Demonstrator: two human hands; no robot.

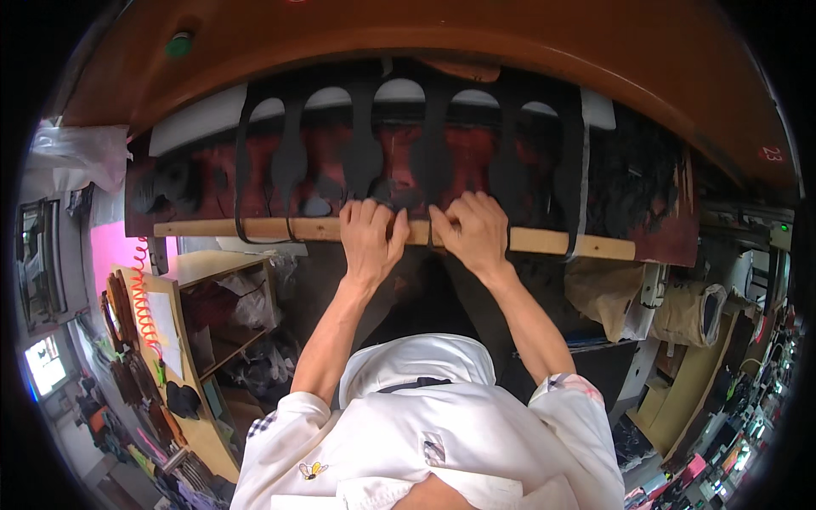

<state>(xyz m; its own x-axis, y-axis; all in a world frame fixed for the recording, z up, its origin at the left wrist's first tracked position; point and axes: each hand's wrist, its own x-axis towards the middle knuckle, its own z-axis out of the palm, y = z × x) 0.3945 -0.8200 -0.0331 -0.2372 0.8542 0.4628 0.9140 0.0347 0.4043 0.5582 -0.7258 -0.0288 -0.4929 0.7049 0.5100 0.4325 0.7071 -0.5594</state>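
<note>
Both bare hands work at the near edge of a worn red tabletop (663,246), to either side of its middle. A pale wooden batten (191,228) runs along that edge, stopping short of the right corner. The left hand (370,242) lies across it with fingers bent and close together; the right hand (476,238) takes the same curled pose a little to the right, the two thumbs turned toward each other and apart. What is under the fingertips is hidden, so I cannot tell whether either hand clasps the batten, the black sheet or both.

The black cut-out sheet (363,157) spreads over the middle of the tabletop, from near the far edge down to the hands. Its narrow strips swell into rounded lobes, and slim bands at its left and right pass over the batten at the near edge. Under its far part, light grey sheeting (200,121) shows through the arched openings.

As far as can be judged, the openings are fully cut and the sheet is laid out across the tabletop, still joined along its far side. It is not yet free of the batten, where the bands remain hooked. Whether any cutting is left cannot be told.

Beyond the far edge stands a brown machine beam (527,38) with a green button (178,42).
</note>
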